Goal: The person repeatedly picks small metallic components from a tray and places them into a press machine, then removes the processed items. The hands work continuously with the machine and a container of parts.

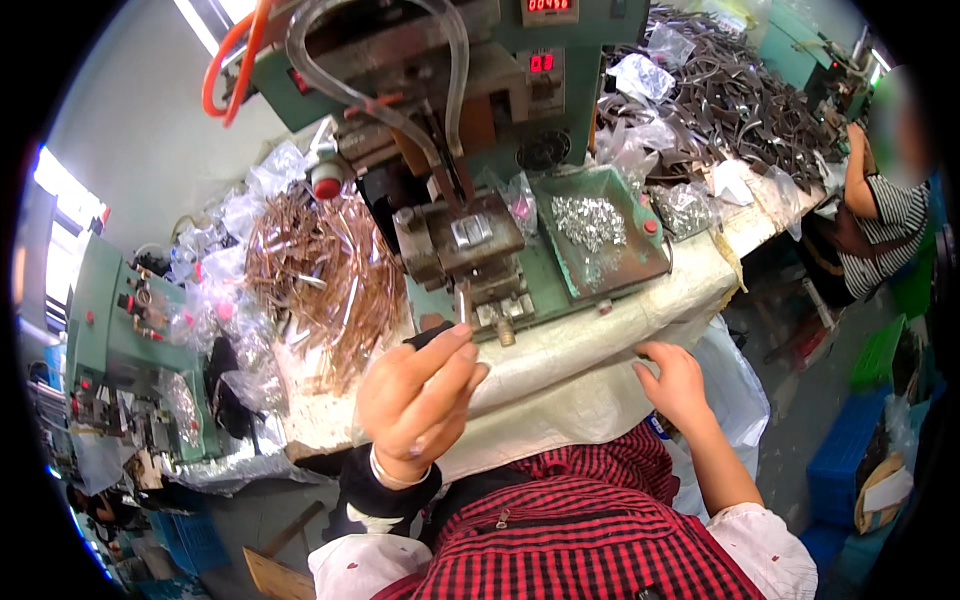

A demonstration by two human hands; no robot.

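Two hands at the bench's front edge — left hand [420, 395] pinches a thin strip [432, 336] under the press [470, 250], right hand [675, 385] rests open, empty — copper strips [325, 270] heaped, many unprocessed.

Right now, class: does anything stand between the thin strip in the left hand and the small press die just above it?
Nothing visible does. The left hand pinches a thin strip upright just below the press die; the gap looks open.

Co-worker's face [905, 120] blurred, dark strip [432, 336] mostly hidden in left hand [415, 400]
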